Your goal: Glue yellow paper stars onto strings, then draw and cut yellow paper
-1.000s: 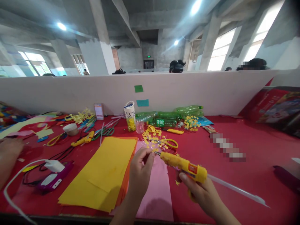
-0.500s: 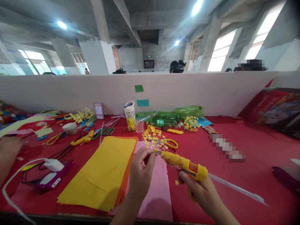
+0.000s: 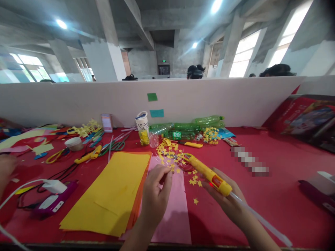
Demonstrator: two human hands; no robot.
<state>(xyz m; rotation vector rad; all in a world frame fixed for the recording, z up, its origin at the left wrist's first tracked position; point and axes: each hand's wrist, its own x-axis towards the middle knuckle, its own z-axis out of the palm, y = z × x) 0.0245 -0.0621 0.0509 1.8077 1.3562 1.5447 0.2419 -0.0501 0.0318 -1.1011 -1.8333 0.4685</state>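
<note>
Yellow paper stack, green bottles, scattered stars

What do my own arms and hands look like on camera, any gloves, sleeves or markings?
The left hand and right hand are both ungloved human hands. No sleeve shows on either forearm up to the picture's lower edge. I see no watch, bracelet, strap, cable or drawn marking on the visible parts. Some fingers are hidden, so I can't rule out a ring.

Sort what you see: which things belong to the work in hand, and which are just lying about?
In use: right hand's glue gun, its clear stick; probably yellow stars.

Lying about, apparently: green bottles, white tub, yellow cutter, blue packet.
</note>
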